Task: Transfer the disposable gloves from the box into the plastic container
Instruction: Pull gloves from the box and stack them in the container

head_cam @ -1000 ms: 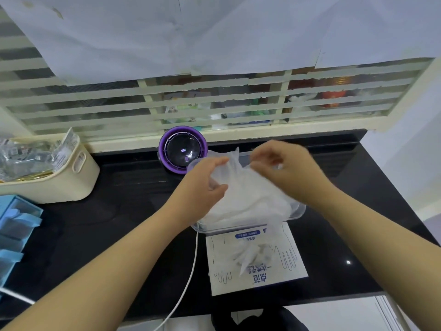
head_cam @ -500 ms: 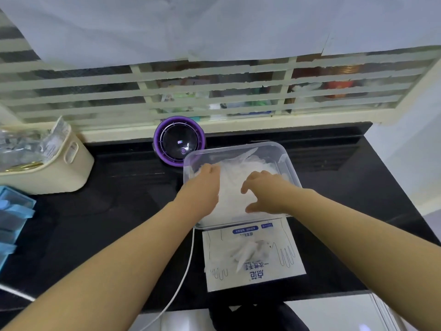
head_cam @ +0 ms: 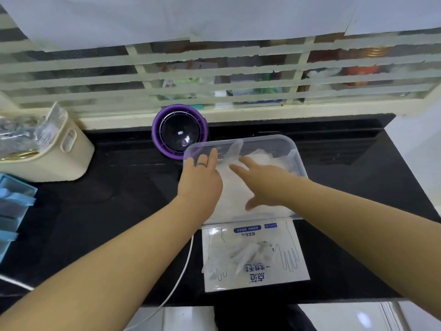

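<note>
A clear plastic container (head_cam: 297,154) sits on the black counter and holds a pile of thin white disposable gloves (head_cam: 235,194). My left hand (head_cam: 202,177) lies flat on the left part of the pile, fingers straight. My right hand (head_cam: 260,181) presses flat on the middle of the pile, fingers spread. One glove tip sticks up at the container's far side. Just in front of the container lies the flat white glove box (head_cam: 255,256) with blue print; a few gloves poke out of its opening.
A round purple device (head_cam: 179,133) stands behind the container, with a white cable (head_cam: 181,275) running off the counter's front edge. A cream basket (head_cam: 51,154) with clear packets sits at the left, blue trays (head_cam: 14,209) below it. A slatted window backs the black counter (head_cam: 119,199).
The bunch of gloves that both hands held above the container now lies inside it. Both hands have gone from pinching it to pressing flat on the pile.
</note>
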Demonstrator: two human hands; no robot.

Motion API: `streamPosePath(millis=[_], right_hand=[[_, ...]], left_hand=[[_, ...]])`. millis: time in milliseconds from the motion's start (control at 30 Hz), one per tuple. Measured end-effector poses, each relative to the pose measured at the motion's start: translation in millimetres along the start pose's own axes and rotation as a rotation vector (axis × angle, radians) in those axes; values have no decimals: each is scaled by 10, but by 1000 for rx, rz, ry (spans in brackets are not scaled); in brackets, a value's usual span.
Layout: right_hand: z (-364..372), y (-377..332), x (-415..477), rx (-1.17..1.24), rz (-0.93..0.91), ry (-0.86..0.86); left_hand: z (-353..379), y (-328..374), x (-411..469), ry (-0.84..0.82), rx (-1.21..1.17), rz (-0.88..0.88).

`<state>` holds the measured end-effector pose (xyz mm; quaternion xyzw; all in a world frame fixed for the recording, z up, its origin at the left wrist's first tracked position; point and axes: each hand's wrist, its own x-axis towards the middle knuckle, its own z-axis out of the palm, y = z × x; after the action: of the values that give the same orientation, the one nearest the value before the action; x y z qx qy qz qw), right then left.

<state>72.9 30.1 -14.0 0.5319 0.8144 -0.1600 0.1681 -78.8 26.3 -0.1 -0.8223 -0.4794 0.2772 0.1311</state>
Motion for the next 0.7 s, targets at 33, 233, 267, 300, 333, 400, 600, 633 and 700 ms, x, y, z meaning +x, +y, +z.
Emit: streamPosePath(millis=[33,233,267,300,333,400,600,633,700], right_hand=[[56,33,32,-14,9,-26],[293,97,149,-126,-42,11],[328,119,166,-121,-31,20],[346,147,173,-114,-16,26],[365,193,174,-110,-4,33],[381,276,139,-133,23,50],[432,325,142,-335,94,-17],[445,313,178,-328,103,-36],[478,301,255,-318,110,-40]], left_hand=[[-30,-2,-13,18,-1,2],[-217,279,93,-13,-202,191],[-177,303,130,-86,-250,174],[-124,295,153,-145,-281,156],[-56,283,182,-195,-301,140],[53,227,221,-287,-328,118],[212,251,359,-409,-266,124],[238,261,384,-420,-251,125],[279,280,437,-450,-234,111]])
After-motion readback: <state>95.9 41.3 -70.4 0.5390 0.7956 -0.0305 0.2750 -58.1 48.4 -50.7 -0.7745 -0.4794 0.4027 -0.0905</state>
